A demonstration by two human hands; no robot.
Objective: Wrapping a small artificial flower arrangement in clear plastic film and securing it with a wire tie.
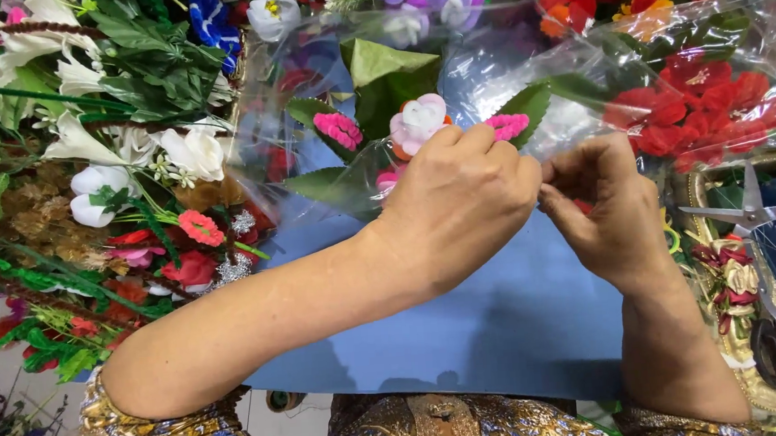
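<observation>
Glossy clear plastic wrap (577, 81) crinkles over cloth flowers (418, 122); matt blue board (502, 319); shiny metal scissors (751, 214).

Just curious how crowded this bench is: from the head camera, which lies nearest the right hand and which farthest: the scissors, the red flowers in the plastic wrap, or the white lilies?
1. Red flowers in the plastic wrap: just above and right of the right hand.
2. Scissors: on the right edge, a little farther.
3. White lilies: far left, beyond the left hand.

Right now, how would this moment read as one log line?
left hand: pinching clear wrap | right hand: pinching wrap beside it | inside wrap: pink flowers, leaves | scissors: lying at right
</observation>
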